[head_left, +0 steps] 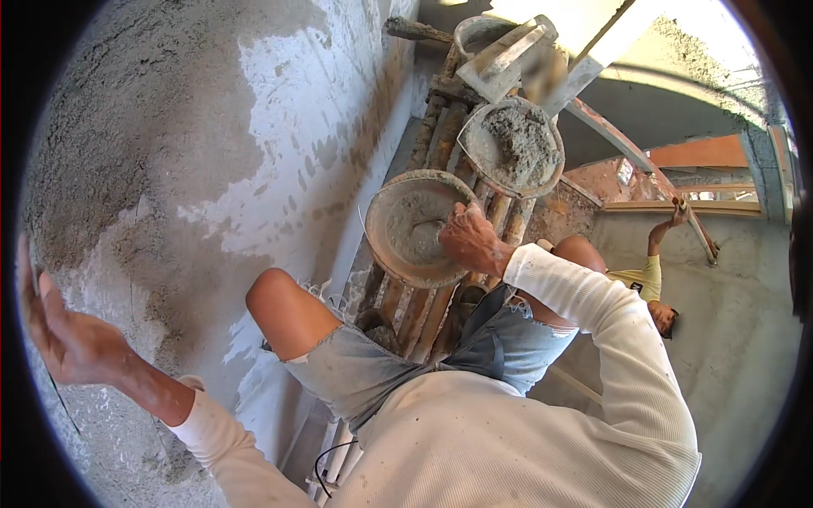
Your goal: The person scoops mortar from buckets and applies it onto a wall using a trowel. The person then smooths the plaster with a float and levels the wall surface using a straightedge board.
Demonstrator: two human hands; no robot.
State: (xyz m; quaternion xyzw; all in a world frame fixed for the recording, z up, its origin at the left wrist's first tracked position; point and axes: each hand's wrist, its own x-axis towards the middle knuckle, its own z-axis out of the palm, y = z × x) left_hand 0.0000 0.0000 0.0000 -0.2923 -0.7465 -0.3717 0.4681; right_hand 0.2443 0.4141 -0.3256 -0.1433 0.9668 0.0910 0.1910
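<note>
My left hand (68, 330), fingers extended, is beside the partly plastered wall (144, 152) at the far left; I cannot tell if it touches it. My right hand (470, 233) is closed over the right side of a bucket (385, 212) of wet grey mix, on something I cannot make out. A rounded shape (428, 241) in the mix sits beside that hand, partly hidden. Beyond, a second bucket (521, 148) holds thicker, lumpy mortar. Both buckets stand on a walkway of rough poles and planks (436, 152) between the wall and my bent legs.
A further bucket (470, 34) and a flat board with a handle (500, 63) lie at the far end. Below at right, a co-worker in yellow (639, 284) grasps a long sloping timber (618, 131). Horizontal beams (677, 207) cross an opening behind them.
</note>
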